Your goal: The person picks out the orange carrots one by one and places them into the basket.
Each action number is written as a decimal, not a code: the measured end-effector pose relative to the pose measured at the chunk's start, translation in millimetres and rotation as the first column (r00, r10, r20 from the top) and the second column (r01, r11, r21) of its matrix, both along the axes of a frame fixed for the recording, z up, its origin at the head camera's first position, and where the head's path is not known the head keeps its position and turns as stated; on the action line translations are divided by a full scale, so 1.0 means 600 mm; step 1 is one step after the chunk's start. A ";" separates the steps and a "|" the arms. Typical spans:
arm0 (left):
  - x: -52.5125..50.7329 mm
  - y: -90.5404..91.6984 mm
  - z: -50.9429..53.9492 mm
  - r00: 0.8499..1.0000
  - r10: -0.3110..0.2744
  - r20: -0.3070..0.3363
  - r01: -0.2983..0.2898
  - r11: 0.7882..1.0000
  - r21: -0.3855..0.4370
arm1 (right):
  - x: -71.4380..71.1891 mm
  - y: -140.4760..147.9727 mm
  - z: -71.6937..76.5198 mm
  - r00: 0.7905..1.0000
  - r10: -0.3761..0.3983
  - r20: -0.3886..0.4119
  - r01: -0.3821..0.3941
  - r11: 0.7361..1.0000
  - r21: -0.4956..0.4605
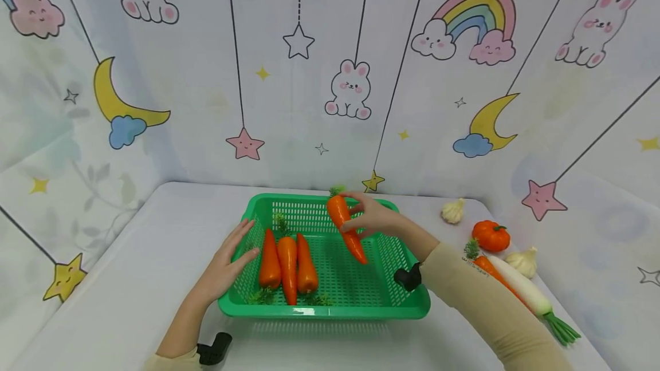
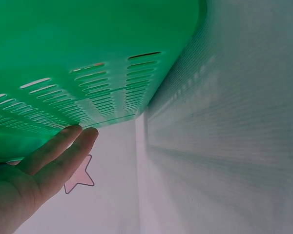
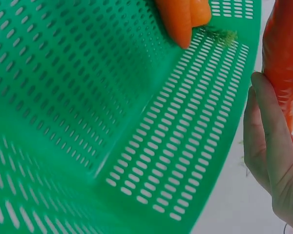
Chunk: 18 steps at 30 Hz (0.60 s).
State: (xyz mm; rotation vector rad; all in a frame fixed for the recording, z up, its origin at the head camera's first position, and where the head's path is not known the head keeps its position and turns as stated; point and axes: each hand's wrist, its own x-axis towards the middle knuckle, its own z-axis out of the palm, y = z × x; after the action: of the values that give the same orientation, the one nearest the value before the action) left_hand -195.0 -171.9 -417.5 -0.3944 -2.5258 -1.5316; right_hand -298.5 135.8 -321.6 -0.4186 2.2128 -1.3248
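Note:
My right hand (image 1: 373, 216) grips an orange carrot (image 1: 345, 231) with a green leafy top, tilted above the right part of a green plastic basket (image 1: 325, 312). In the right wrist view the same carrot (image 3: 283, 63) shows at the right edge, with fingers curled against it. My left hand (image 1: 222, 268) rests along the basket's left rim, fingers straight. From the left wrist view, that hand (image 2: 44, 175) lies against the slotted outer wall (image 2: 97, 83). Inside the basket's left half lie three carrots (image 1: 290, 265) side by side, their leafy tops partly hidden.
To the right on the white table (image 1: 139, 262) are a garlic bulb (image 1: 453, 210), a small orange pumpkin (image 1: 491, 236), another garlic bulb (image 1: 523, 261), a further carrot (image 1: 502, 281) and a white radish (image 1: 523, 288). A patterned cloth (image 1: 309, 102) hangs behind the table.

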 end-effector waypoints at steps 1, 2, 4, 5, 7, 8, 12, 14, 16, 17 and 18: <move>0.000 0.000 0.000 1.000 0.000 0.000 0.000 1.000 -0.001 | 0.000 -0.004 -0.001 1.000 0.002 0.006 -0.002 1.000 -0.003; 0.001 0.000 0.001 1.000 0.000 0.000 0.000 1.000 -0.002 | -0.001 -0.008 -0.003 1.000 0.005 0.010 -0.005 1.000 -0.004; 0.001 0.001 0.002 1.000 -0.002 -0.001 0.002 1.000 -0.003 | -0.002 -0.015 -0.008 1.000 0.009 0.014 -0.009 1.000 -0.006; 0.001 0.001 0.002 1.000 -0.003 -0.001 0.003 1.000 -0.002 | -0.004 -0.018 -0.010 1.000 0.010 0.019 -0.010 1.000 -0.008; 0.002 0.001 0.002 1.000 -0.005 -0.002 0.005 1.000 -0.002 | -0.006 -0.023 -0.015 0.999 0.017 0.029 -0.016 1.000 -0.016; 0.001 0.001 0.002 1.000 -0.005 -0.002 0.005 1.000 -0.001 | -0.008 -0.025 -0.017 0.999 0.025 0.034 -0.024 0.999 -0.021; 0.000 0.000 0.000 1.000 0.001 0.003 -0.001 1.000 0.000 | -0.011 -0.034 -0.024 0.997 0.031 0.067 -0.028 0.999 -0.044; -0.001 -0.001 -0.001 1.000 0.003 0.005 -0.003 1.000 0.002 | -0.013 -0.038 -0.026 0.997 0.023 0.076 -0.019 0.999 -0.048; -0.002 -0.001 -0.001 1.000 0.001 0.005 -0.001 1.000 0.004 | -0.014 -0.042 -0.029 0.996 0.009 0.083 -0.006 0.999 -0.041; -0.002 -0.001 -0.001 1.000 0.000 0.004 0.000 1.000 0.004 | -0.014 -0.044 -0.030 0.996 0.004 0.087 0.000 0.999 -0.035; -0.002 -0.001 -0.001 1.000 0.000 0.003 0.000 1.000 0.005 | -0.015 -0.046 -0.032 0.996 0.000 0.092 0.003 1.000 -0.031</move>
State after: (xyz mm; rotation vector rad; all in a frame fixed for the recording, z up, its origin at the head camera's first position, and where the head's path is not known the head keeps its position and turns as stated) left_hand -196.3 -172.7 -418.1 -0.3921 -2.5238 -1.5392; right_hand -307.3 107.9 -340.9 -0.3601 2.1194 -1.3540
